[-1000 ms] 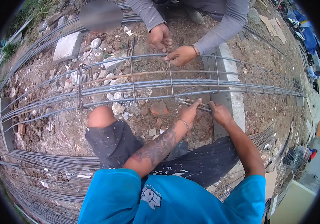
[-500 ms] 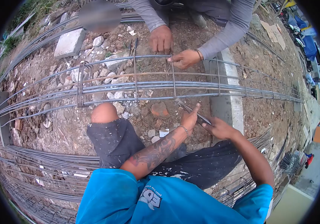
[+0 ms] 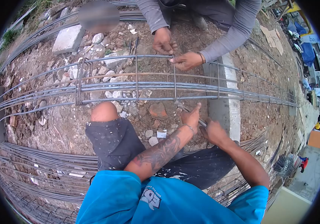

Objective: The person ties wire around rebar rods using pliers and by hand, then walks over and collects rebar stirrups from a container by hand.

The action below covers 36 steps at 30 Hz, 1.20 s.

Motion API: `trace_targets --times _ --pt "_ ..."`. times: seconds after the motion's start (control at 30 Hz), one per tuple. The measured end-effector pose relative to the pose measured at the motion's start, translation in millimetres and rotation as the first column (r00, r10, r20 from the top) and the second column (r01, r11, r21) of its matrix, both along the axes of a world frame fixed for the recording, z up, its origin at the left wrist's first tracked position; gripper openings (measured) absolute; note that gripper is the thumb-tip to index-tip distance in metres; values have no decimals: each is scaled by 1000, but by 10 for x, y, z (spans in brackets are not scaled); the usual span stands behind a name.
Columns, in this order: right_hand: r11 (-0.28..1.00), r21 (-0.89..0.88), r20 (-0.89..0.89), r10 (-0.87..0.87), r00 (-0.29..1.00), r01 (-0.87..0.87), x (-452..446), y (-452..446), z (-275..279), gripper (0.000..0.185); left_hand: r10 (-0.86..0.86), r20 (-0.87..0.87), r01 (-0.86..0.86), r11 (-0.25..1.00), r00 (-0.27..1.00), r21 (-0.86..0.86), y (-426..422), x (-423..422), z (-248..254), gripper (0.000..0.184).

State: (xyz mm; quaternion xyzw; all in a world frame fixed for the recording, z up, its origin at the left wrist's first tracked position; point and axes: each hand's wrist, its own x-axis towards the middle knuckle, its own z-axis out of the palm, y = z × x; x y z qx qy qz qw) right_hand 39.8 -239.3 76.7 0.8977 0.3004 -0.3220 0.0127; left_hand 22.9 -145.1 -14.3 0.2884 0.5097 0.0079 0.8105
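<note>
A long rebar cage (image 3: 130, 86) with square stirrups lies across the view. Just below its near bar, my left hand (image 3: 191, 116) is closed around a metal hand tool (image 3: 183, 107), whose head is at the bar beside a stirrup. My right hand (image 3: 213, 131) grips the other end of the same tool, to the lower right. Across the cage, a co-worker's two hands (image 3: 183, 61) pinch at the far bar, by the top of that stirrup. What lies between those fingers is too small to tell.
A concrete beam (image 3: 230, 100) passes under the cage on the right. Broken stones and a concrete block (image 3: 68, 39) lie at the upper left. Bundled rebar (image 3: 48, 156) lies at the lower left. My bent knee (image 3: 104, 112) is close to the near bar.
The tool has swung from nearly level to a steeper slant, and my right hand has moved lower. The co-worker's left-side hand has shifted and its fingers have changed pose at the far bar.
</note>
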Motion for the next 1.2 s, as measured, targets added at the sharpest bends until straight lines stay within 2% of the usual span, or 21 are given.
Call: trace_targets --times 0.03,0.07,0.1,0.13,0.17,0.2,0.23,0.27,0.3,0.33,0.37,0.47,0.5,0.53,0.6,0.67,0.73,0.8,0.9,1.1,1.2 --pt "1000 -3 -3 -3 1000 3 -82 -1 -3 43 86 -149 -102 989 985 -108 -19 47 34 30" --pt "999 -47 154 8 988 -1 -176 18 -2 44 82 -151 -99 989 985 -112 -42 14 63 30" --pt "996 -86 317 30 948 -3 -217 68 6 46 153 -140 -181 961 978 -211 69 -6 307 29" --pt "996 -86 329 29 944 -1 -250 150 107 46 222 -131 -253 917 966 -309 159 -8 438 29" --pt "997 -63 292 60 955 -44 -320 204 262 45 267 -23 -253 878 963 -407 167 -54 375 31" --pt "996 -39 249 91 964 -84 -400 276 449 45 259 -25 -247 878 965 -410 217 -138 338 31" --pt "990 -140 44 22 999 -15 -343 430 636 43 274 114 -176 832 955 -525 291 -241 299 33" --pt "990 -139 43 19 999 -13 -327 427 628 43 305 250 -89 778 919 -622 340 -315 291 34" --pt "872 -67 -514 -446 733 484 -283 424 603 41 263 284 -46 803 922 -594 360 -351 309 34" --pt "530 -290 -851 -523 38 797 -276 393 567 38 261 287 -42 803 922 -594 354 -407 271 34" --pt "549 -299 -853 -520 39 781 -293 308 384 27 254 318 -15 803 913 -596 337 -446 215 32" --pt "571 -292 -824 -557 101 767 -312 224 179 19 233 356 27 804 905 -594 334 -433 143 29" --pt "550 -302 -821 -565 81 779 -318 237 220 17 229 354 20 815 907 -580 346 -430 195 29" --pt "546 -301 -821 -566 79 781 -343 246 259 17 223 352 16 826 909 -564 355 -439 233 29" --pt "624 -256 -804 -561 196 739 -341 293 319 20 213 366 24 836 906 -548 348 -437 161 28" --pt "614 -225 -810 -550 206 756 -296 233 276 23 211 371 23 844 904 -536 294 -446 83 28" --pt "608 -199 -813 -541 217 769 -241 177 250 25 171 297 -10 879 939 -477 249 -447 110 30" --pt "736 -150 -697 -552 457 660 -192 153 243 28 178 351 17 873 919 -488 243 -511 126 33" --pt "768 -156 -764 -493 417 621 -185 100 130 29 65 304 98 867 950 -489 282 -540 120 34" --pt "728 -169 -791 -502 348 665 -199 42 105 36 40 312 115 880 949 -461 259 -584 133 23" --pt "738 -135 -788 -484 379 661 -195 20 75 38 39 270 92 884 962 -457 275 -564 171 19"
